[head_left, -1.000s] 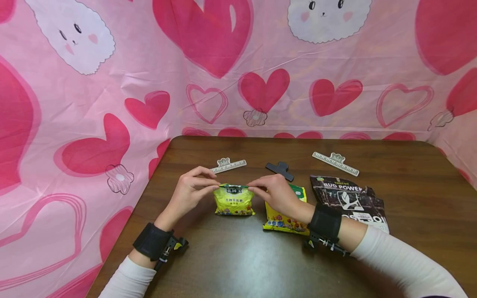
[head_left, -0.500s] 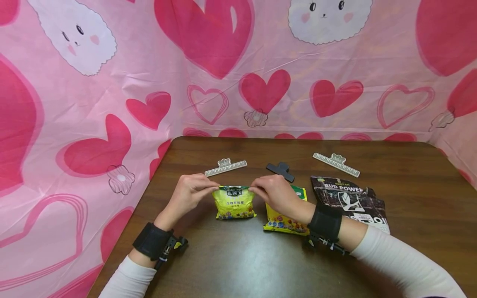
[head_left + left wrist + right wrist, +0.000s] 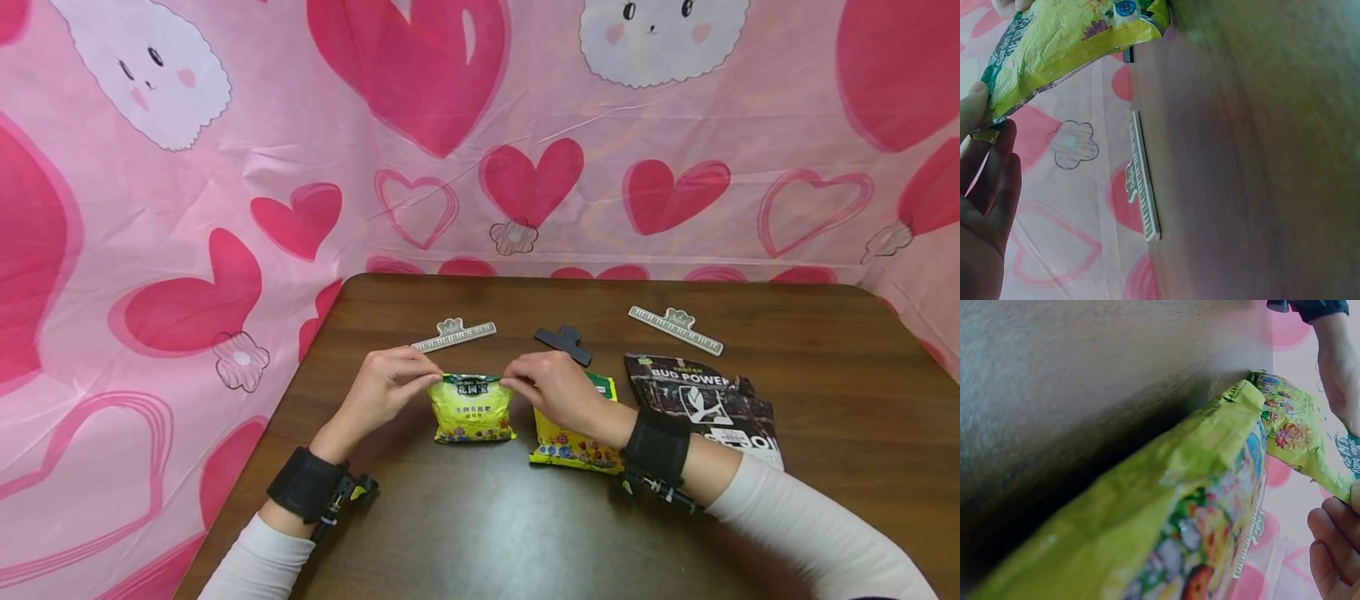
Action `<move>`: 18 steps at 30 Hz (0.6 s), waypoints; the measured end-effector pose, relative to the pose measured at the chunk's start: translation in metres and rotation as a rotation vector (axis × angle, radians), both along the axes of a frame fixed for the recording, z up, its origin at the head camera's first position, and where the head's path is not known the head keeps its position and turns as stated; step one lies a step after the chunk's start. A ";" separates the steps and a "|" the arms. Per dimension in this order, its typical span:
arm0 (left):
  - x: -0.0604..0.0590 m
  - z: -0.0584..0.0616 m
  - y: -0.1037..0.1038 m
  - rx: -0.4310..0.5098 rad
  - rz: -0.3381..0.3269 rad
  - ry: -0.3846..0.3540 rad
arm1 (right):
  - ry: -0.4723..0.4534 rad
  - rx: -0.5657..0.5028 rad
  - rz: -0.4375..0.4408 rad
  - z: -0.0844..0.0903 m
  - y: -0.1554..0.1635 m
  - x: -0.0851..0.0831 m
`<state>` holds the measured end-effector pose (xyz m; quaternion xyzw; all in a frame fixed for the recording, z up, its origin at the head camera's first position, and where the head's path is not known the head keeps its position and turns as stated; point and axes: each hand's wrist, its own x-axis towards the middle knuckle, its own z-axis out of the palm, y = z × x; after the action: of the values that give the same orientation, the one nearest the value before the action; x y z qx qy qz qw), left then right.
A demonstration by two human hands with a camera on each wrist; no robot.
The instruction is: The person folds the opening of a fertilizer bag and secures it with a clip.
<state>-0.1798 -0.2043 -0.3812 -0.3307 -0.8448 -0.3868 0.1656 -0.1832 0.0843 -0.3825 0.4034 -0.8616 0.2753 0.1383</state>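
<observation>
A small yellow fertilizer bag (image 3: 471,414) with a green top edge stands over the table, its printed front facing me. My left hand (image 3: 384,387) pinches the bag's top left corner between thumb and fingers. At the top right corner, my right hand (image 3: 558,390) pinches it the same way. In the left wrist view the left thumb presses on the corner of the bag (image 3: 1054,62), with the fingers behind. A second yellow bag (image 3: 570,446) lies under my right forearm and is partly covered by it; the right wrist view shows this bag (image 3: 1147,512) up close.
Behind the hands lie a white ruler-like clip (image 3: 455,335), a black clip (image 3: 566,342) and another white clip (image 3: 677,329). A dark "BUD POWER" bag (image 3: 693,396) lies to the right. Pink heart-print cloth (image 3: 420,208) hangs behind the brown table (image 3: 465,533).
The bag's top edge, folded or tilted a second ago, now shows more of its green label. My left fingers have come down closer to the corner; the right hand has barely moved.
</observation>
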 end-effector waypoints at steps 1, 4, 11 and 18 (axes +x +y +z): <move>0.000 0.000 0.000 -0.003 0.000 0.003 | 0.003 0.002 0.004 0.000 0.000 0.000; 0.000 0.001 0.000 -0.004 -0.001 0.002 | 0.022 0.011 0.016 0.000 0.001 -0.001; 0.000 0.004 0.003 -0.030 0.009 0.026 | 0.075 0.012 0.037 0.004 -0.001 -0.002; 0.001 0.007 0.011 -0.070 -0.028 0.036 | 0.095 -0.035 0.086 0.006 -0.009 0.000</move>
<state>-0.1786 -0.1931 -0.3747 -0.3549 -0.8501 -0.3531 0.1635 -0.1828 0.0750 -0.3761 0.4501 -0.8311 0.2763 0.1743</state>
